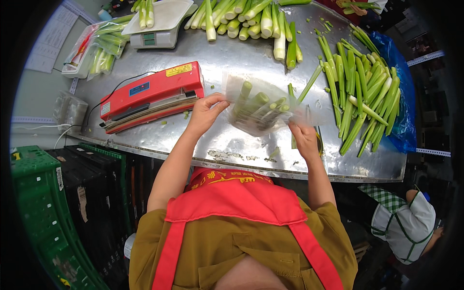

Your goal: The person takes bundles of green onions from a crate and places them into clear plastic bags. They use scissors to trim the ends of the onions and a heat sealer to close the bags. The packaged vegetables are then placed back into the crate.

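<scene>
A clear plastic bag (253,121) of cut green vegetable stalks (261,98) spans the gap between my two hands over the metal table. My left hand (209,111) pinches the bag's left edge between thumb and fingers. On the other side, my right hand (303,138) grips the bag's right end, its fingertips partly behind the film. A loose green stalk (310,84) lies just beyond the bag. To the left of my left hand sits a red impulse heat sealer (154,95).
A digital scale (156,40) bears several stalks. Thick pale-green stalks (243,21) are piled at the back; thinner ones (362,87) lie by blue plastic (402,94). Bagged stalks (108,43) rest at a white tray (76,69). Green crates (40,195) stand left. A person (402,224) is at right.
</scene>
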### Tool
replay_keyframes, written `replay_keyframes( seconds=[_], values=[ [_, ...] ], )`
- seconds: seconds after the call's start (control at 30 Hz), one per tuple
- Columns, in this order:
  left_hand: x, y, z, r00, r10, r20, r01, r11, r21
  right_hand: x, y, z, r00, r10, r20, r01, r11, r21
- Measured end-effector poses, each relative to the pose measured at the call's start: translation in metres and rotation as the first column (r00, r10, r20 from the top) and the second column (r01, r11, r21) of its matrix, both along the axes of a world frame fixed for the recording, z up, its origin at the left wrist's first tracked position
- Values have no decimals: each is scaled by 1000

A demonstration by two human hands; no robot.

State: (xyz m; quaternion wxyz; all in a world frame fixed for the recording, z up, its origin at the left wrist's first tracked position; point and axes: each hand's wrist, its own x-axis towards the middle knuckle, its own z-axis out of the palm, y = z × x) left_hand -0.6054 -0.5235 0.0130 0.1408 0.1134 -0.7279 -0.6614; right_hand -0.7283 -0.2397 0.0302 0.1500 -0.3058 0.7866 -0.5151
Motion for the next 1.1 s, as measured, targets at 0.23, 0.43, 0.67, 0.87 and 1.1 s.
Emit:
replay_keyframes(
  seconds=[0.23,0.43,0.67,0.87,1.1],
  values=[
    [0,12,-19,997,73,8,-72,962,264,-4,8,-18,996,-67,66,65,997,32],
    [-6,6,15,993,114,-37,-99,952,289,-27,-3,3,986,27,167,-1,989,-151],
    [14,-1,61,961,253,-114,-203,920,337,-35,-52,28,838,317,444,-72,872,-485],
    [49,-12,57,935,351,-52,-296,852,432,-15,-90,44,676,419,607,-88,863,-498],
    [90,-13,45,893,447,57,-415,768,487,2,-120,21,552,442,707,-117,881,-459]
  ],
)
